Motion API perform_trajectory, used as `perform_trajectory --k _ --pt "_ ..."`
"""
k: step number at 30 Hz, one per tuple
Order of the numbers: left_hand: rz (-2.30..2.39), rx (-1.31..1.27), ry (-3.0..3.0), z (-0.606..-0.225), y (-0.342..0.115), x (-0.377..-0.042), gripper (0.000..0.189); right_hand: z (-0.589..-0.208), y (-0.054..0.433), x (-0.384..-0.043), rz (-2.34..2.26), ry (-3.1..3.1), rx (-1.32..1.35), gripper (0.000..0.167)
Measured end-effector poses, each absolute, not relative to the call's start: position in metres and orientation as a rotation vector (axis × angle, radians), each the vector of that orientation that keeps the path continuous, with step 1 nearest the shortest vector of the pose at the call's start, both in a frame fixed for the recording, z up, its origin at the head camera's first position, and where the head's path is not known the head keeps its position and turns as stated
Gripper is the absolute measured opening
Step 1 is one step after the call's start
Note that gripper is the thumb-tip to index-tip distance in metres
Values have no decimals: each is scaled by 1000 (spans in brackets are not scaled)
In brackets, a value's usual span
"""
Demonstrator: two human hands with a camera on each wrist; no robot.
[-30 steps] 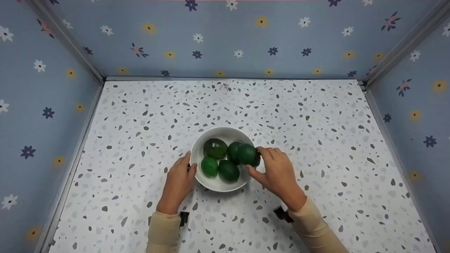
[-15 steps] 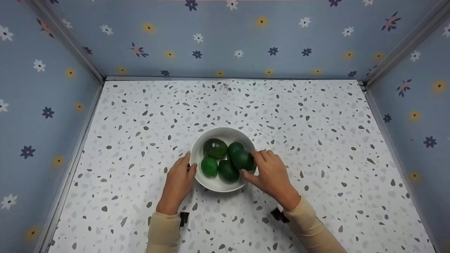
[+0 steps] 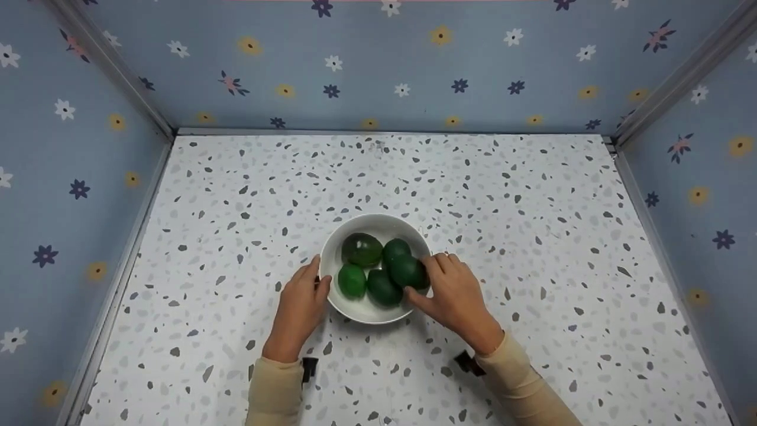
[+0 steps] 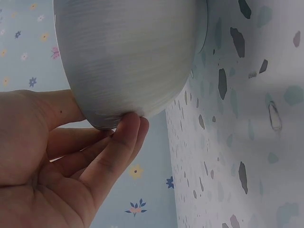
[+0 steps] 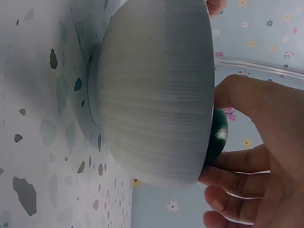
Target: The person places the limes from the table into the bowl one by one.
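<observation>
A white bowl [image 3: 377,315] stands on the speckled table with several green fruits in it. My left hand [image 3: 297,307] grips its left rim; in the left wrist view the thumb and fingers pinch the wall. My right hand [image 3: 458,296] reaches over the right rim and holds a dark green oval fruit [image 3: 407,270] between thumb and fingers. That fruit [image 5: 219,135] peeks above the rim in the right wrist view. Around it in the bowl lie a brownish-green fruit [image 3: 362,249], a brighter green one [image 3: 352,280] and two dark green ones, one nearer the front [image 3: 383,289].
The speckled white table [image 3: 378,177] spreads around the bowl. Blue flowered panels [image 3: 378,65] close it in at the back and both sides. A black wrist mount [image 3: 309,369] is beside the left sleeve, another [image 3: 469,362] beside the right.
My right hand has moved left and slightly toward me, lowering the dark green fruit from over the right rim into the bowl against the others. My left hand stays on the rim.
</observation>
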State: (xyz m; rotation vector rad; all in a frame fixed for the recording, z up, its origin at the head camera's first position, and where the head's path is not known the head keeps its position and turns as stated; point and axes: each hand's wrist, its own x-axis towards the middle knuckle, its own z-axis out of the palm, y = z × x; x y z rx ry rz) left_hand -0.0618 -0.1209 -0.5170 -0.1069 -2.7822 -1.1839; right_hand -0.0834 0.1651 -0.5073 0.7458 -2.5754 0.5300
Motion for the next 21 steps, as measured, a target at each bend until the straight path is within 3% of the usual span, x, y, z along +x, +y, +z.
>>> perform_trajectory --k 21 --pt "-1195 -112 -2794 -517 -121 -65 49 -500 175 -81 584 -2496 750 33"
